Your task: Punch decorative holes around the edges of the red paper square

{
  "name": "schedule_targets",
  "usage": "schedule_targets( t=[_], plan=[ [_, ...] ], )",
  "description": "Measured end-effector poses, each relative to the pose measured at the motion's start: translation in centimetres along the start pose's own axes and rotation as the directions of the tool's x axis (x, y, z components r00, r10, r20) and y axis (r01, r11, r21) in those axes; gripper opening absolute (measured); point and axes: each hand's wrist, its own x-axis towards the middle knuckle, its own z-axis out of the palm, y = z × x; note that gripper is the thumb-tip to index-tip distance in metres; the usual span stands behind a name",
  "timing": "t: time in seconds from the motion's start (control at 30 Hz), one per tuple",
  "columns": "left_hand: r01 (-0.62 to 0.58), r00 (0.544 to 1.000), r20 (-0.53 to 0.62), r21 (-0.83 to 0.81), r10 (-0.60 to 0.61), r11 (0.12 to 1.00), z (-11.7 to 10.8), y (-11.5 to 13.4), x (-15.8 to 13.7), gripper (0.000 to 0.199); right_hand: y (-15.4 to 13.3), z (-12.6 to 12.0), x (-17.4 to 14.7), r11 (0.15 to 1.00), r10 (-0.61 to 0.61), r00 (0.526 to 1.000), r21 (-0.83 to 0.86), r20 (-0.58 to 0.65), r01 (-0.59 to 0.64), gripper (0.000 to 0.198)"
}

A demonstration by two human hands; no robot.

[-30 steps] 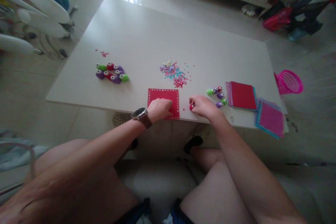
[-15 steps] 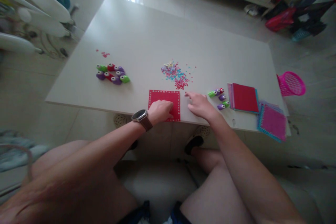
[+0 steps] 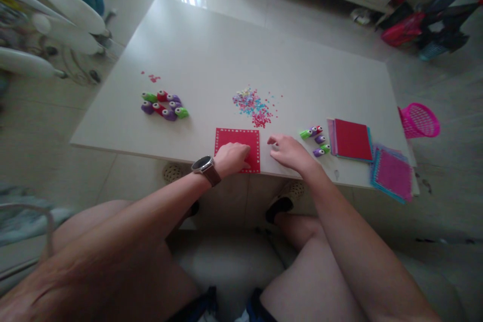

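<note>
A red square card [image 3: 237,136] with a border of small white shapes lies at the table's near edge. My left hand [image 3: 233,158], a watch on its wrist, rests on this card, its bent fingers touching the surface and thumb apart. To the right of the card, my right hand [image 3: 287,152] hovers low or rests on the table; its fingers are curled and a gap shows between thumb and forefinger. I make out nothing held there. Beyond both hands spreads a heap of tiny pink, blue and pale pieces [image 3: 253,105].
Green, red and purple eyed figures form a group [image 3: 164,106] at left and a smaller group [image 3: 316,140] at right. A stack of coloured cards [image 3: 353,140] and a bordered stack [image 3: 394,175] lie far right. Few pink pieces [image 3: 154,78] sit at upper left of the white table [image 3: 211,50].
My right forefinger, stretched out beside a small pink piece before, has drawn back and curled. That piece no longer shows there. My left hand stays on the card; the view shifted slightly.
</note>
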Motion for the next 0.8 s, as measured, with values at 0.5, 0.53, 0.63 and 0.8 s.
schedule_targets(
  t=[0.5,0.53,0.63,0.8],
  plan=[
    [0.011,1.000,-0.001,-0.057,-0.011,0.998,-0.6,0.1,0.2,0.015,0.1,-0.2,-0.5,0.998,-0.026,0.998,-0.058,0.065,0.030,0.033],
    [0.019,1.000,-0.012,-0.104,-0.021,0.994,-0.8,-0.1,0.4,0.014,-0.1,-0.2,-0.6,0.998,-0.059,0.998,-0.015,0.029,0.059,0.036],
    [0.029,0.999,-0.027,-0.373,-0.042,0.927,-1.6,-0.5,0.9,0.021,-1.0,0.0,-1.0,0.983,-0.152,0.983,0.090,-0.102,0.162,0.038],
    [-0.020,0.999,0.014,-0.804,0.052,0.594,-2.5,-0.1,1.4,0.021,-2.9,0.9,-0.8,0.919,-0.274,0.932,0.221,-0.237,0.327,0.032]
  ],
)
